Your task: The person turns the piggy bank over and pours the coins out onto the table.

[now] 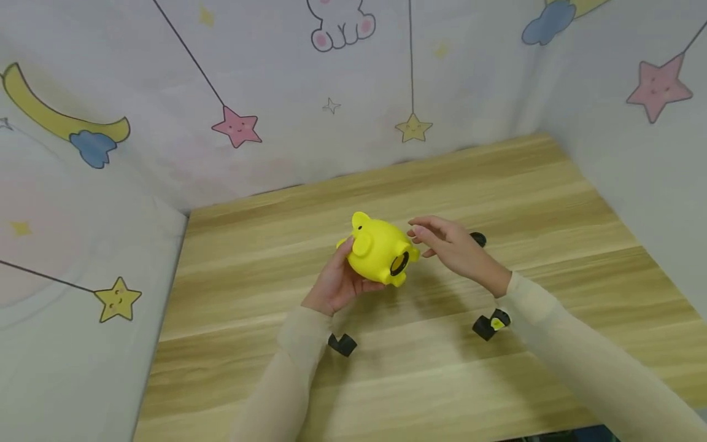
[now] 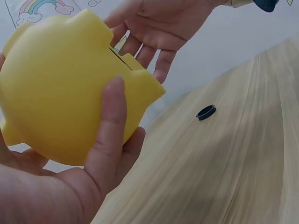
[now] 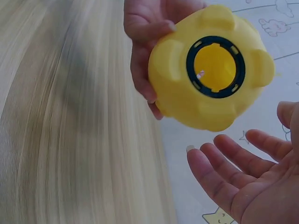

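My left hand (image 1: pixel 337 285) grips a yellow piggy bank (image 1: pixel 375 245) above the table, with fingers and thumb round its body. The bank is tipped so its underside faces my right hand. In the right wrist view, a black ring (image 3: pixel 192 70) frames the round hole there, and a small pinkish bit (image 3: pixel 201 73) shows inside. Beside the feet, my right hand (image 1: pixel 450 245) is held with fingers relaxed and spread, the palm turned toward the bank and nothing in it. On the table beyond that hand lies a round black cap (image 1: pixel 478 238), partly hidden by it in the head view.
The wood-grain table (image 1: pixel 232 319) meets light curtains (image 1: pixel 298 147) printed with stars and moons at the back and both sides. Small black wrist devices (image 1: pixel 343 345) sit below each forearm. Something dark (image 1: pixel 574 434) shows past the table's front edge.
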Motion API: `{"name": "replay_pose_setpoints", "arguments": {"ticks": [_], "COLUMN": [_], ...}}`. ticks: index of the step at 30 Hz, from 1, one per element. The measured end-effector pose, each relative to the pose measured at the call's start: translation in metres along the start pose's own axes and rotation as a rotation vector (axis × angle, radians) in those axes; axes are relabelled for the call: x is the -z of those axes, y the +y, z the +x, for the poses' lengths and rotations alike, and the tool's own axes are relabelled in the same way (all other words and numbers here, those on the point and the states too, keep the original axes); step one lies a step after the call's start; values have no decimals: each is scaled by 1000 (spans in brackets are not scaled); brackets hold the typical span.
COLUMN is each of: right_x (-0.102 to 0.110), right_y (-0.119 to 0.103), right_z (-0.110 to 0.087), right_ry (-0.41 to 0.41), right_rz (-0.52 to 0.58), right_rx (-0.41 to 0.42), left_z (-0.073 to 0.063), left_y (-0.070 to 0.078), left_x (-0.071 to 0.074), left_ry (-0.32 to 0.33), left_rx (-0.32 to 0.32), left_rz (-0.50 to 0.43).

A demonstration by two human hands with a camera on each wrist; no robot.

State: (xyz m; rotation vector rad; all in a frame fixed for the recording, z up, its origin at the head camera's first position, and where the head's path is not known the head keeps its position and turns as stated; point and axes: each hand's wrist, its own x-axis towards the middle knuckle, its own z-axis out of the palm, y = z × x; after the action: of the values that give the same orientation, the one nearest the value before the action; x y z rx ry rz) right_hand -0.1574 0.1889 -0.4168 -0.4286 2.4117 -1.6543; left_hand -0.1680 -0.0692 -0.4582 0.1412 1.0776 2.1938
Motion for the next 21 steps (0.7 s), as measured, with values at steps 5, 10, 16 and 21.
{"name": "replay_pose_setpoints", "arguments": {"ticks": [5, 10, 16, 21], "right_x": [2, -7, -12, -12], "right_y": [-3, 1, 8, 10], "right_z": [8, 11, 9, 9], "right_ry": [-23, -59, -106, -163], "right_rz": [28, 74, 86, 80], "right_rx": [-14, -49, -91, -83], "left_z": [8, 5, 2, 1], "left_y": [7, 11, 12, 15], "left_x": [2, 6, 5, 4], "left_ry": [11, 33, 40, 68], "left_rx": [11, 32, 48, 75], "left_rz": [84, 202, 346, 462]}}
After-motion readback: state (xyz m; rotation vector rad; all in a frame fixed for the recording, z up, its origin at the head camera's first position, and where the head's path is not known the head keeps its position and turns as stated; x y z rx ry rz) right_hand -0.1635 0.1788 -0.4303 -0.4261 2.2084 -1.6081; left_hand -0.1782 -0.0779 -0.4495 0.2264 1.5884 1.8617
